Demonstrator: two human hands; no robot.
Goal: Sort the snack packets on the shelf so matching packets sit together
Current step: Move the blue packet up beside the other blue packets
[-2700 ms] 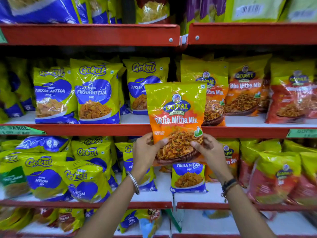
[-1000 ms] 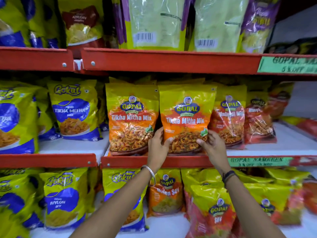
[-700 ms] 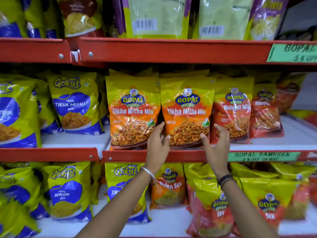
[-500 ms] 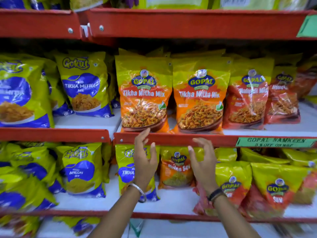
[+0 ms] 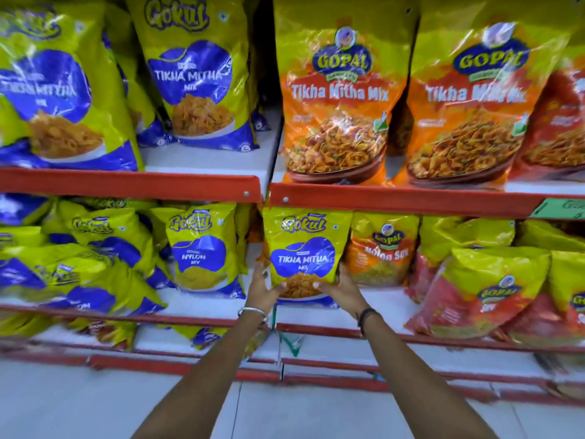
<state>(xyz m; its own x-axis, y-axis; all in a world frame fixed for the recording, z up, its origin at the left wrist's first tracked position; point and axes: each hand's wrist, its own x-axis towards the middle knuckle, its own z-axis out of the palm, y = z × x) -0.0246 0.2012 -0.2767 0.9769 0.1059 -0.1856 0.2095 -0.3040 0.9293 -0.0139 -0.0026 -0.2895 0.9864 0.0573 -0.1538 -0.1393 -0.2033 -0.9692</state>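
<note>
A yellow-and-blue Gokul Tikha Mitha Mix packet [image 5: 305, 248] stands upright on the lower shelf, among orange Gopal packets. My left hand [image 5: 264, 288] grips its lower left edge and my right hand [image 5: 343, 288] grips its lower right edge. On the shelf above stand two orange Gopal Tikha Mitha Mix packets [image 5: 338, 99] [image 5: 471, 103] side by side. Matching Gokul Tikha Mitha packets [image 5: 196, 77] stand on the upper shelf to the left.
A Gokul Nylon Sev packet [image 5: 202, 248] stands left of the held packet and a Gopal Nylon Sev packet [image 5: 383, 251] right of it. Red Gopal Sev packets [image 5: 487, 289] lean at the lower right. Red shelf rails [image 5: 405, 199] front each level.
Both hands let go of the orange Gopal packet on the upper shelf, dropped to the lower shelf and closed on the Gokul Tikha Mitha packet. The view has moved closer and downward.
</note>
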